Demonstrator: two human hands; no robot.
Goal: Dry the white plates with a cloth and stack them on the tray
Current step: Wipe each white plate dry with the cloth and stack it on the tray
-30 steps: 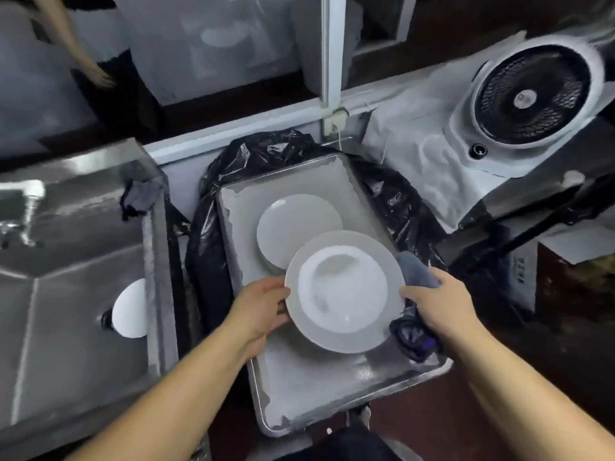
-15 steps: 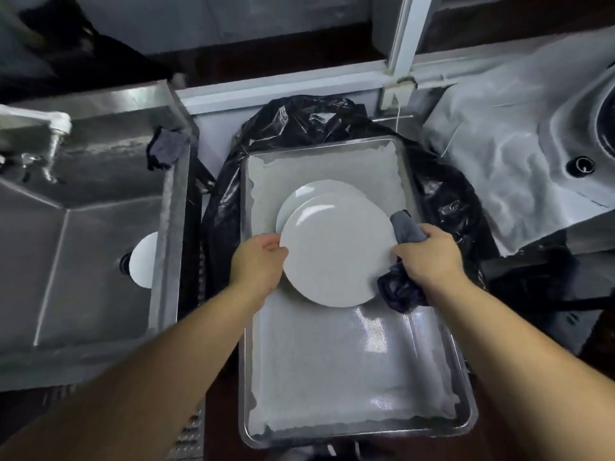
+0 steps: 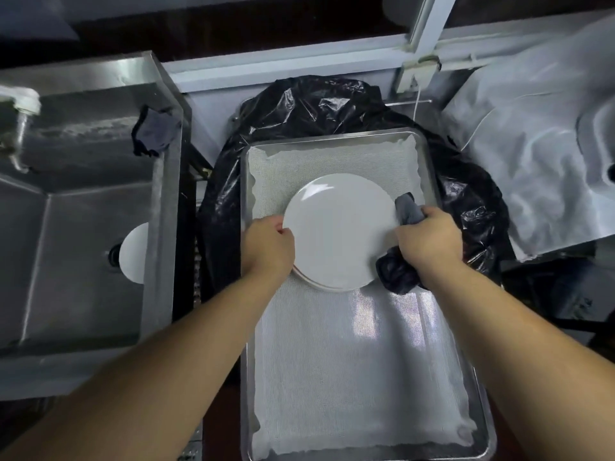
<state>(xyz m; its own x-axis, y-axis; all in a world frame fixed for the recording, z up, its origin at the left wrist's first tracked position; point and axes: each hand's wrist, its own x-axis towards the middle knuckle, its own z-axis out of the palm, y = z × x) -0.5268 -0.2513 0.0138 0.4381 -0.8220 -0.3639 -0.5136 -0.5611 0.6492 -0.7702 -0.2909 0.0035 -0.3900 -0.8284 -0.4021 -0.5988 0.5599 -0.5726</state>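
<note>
**Plate held on the stack in the tray**

The left hand point(image 3: 268, 242) grips the left rim of the top plate point(image 3: 339, 229), fingers curled over its edge. The right hand point(image 3: 429, 239) is at the plate's right rim, its fingers clenched round a dark cloth point(image 3: 397, 269) that bunches out above and below the fist. The plate sits upside down on a stack point(image 3: 321, 285) whose lower rims peek out at the near left edge. The stack rests in the far half of the tray point(image 3: 484, 410), on its white mesh liner point(image 3: 359, 377).

The tray lies over a black bag point(image 3: 312, 108). To the left is a steel sink point(image 3: 76, 261) with another plate point(image 3: 134, 252) in its basin by the drain, and a second dark rag point(image 3: 154, 133) draped on the sink's far right edge. A crumpled white sheet point(image 3: 532, 161) lies to the right.
</note>
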